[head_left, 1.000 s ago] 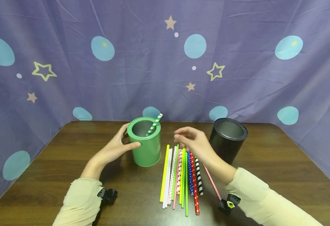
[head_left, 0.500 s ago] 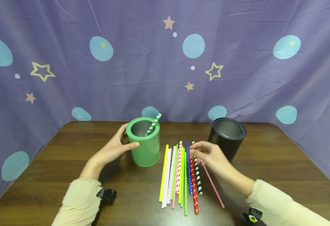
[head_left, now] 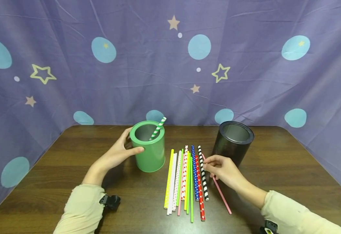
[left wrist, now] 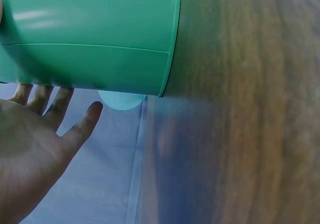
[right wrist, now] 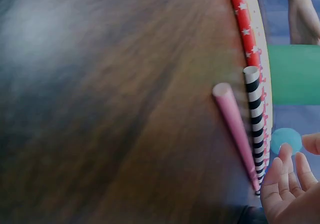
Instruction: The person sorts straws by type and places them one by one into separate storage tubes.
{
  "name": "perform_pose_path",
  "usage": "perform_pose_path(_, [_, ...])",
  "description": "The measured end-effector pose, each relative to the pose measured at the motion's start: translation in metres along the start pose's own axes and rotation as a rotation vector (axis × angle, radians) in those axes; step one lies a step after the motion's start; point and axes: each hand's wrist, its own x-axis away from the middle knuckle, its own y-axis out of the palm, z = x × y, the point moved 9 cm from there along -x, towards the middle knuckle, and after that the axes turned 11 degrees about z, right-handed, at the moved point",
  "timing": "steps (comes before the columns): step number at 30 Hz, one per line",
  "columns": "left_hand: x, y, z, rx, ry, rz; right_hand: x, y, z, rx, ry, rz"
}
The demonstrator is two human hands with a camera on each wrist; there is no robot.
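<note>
My left hand (head_left: 115,156) holds the green can (head_left: 151,159) from its left side, thumb on the front and fingers round the back. A green-and-white striped straw (head_left: 158,128) leans inside and sticks out over the rim. Over the upper part of a pink straw (head_left: 222,196) hovers my right hand (head_left: 224,170), its thumb and index finger close to a black-and-white striped straw (head_left: 204,182). In the right wrist view the right fingers (right wrist: 285,171) are loosely bent, thumb apart, nothing between them. The pink straw (right wrist: 234,116) lies slanted on the table.
Several other straws lie side by side, including a yellow one (head_left: 169,180), a blue dotted one (head_left: 195,182) and a red starred one (head_left: 200,195). A black can (head_left: 227,146) stands behind my right hand. The wooden table (head_left: 71,156) ends at a purple curtain (head_left: 147,71).
My right hand has moved right and down, from above the middle straws to the striped and pink straws at the right end. The left hand stays on the green can.
</note>
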Motion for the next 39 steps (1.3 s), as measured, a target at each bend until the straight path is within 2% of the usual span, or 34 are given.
perform_pose_path(14, [0.001, 0.000, -0.002, -0.009, -0.006, -0.005, -0.006, 0.004, 0.013, 0.180, -0.043, 0.001])
perform_pose_path(21, [0.000, 0.000, -0.002, 0.011, 0.004, -0.009, -0.007, 0.009, 0.008, 0.226, -0.087, 0.009])
perform_pose_path(32, [-0.002, 0.003, 0.000, 0.036, 0.007, -0.015, -0.011, 0.009, 0.007, 0.295, -0.087, 0.030])
perform_pose_path(39, [-0.001, 0.002, -0.003, 0.022, -0.004, -0.014, -0.009, 0.006, 0.008, 0.380, -0.053, 0.044])
